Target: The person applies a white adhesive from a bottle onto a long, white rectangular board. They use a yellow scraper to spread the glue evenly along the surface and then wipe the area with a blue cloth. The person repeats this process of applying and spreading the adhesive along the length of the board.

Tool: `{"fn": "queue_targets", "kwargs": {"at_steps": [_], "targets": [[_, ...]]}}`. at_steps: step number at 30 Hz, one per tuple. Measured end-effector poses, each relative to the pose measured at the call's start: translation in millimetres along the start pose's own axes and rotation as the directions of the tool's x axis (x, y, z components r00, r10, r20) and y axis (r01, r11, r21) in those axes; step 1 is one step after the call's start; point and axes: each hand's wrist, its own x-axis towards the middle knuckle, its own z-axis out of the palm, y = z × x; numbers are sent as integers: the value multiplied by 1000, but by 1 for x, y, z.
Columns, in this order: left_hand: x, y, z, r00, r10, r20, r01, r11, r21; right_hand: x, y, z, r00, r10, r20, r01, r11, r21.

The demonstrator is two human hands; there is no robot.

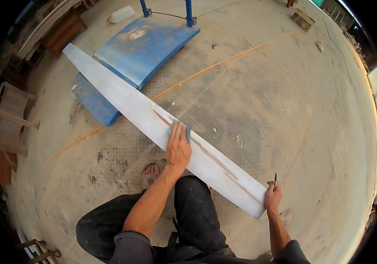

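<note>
A long pale grey plank (127,101) runs diagonally from the upper left down to my lap. My left hand (178,147) presses a small blue-grey sanding pad (187,131) flat onto the plank's middle, beside a brownish streak along its surface. My right hand (273,198) grips the plank's near end at its right corner and also holds a thin yellowish stick (275,179), perhaps a pencil, upright between the fingers. My knees in dark trousers sit under the plank's near end.
A blue curved panel (140,48) lies under the plank's far part, by blue metal legs (188,13). An orange cord (223,63) crosses the dusty concrete floor. Wooden chair frames (10,119) stand at left. My sandalled foot (150,171) shows below the plank.
</note>
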Motion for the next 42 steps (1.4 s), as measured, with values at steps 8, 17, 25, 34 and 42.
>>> {"fn": "queue_targets", "kwargs": {"at_steps": [8,17,25,34,42], "targets": [[23,-50,-16,1000,-19,-8,19,999,49,3,6,6,1000,-4,9,4,1000,16],[40,-80,-28,997,-71,-9,71,996,45,0,0,5,999,-37,-27,38,999,26],[49,-105,-30,996,-79,-31,82,991,104,4,10,9,1000,-26,1,26,999,22],[51,-104,-34,999,-51,-12,52,992,118,4,6,7,1000,10,4,-10,1000,-7],[3,-34,-19,994,56,94,-58,998,15,6,26,-2,999,33,-4,-33,999,-5]]}}
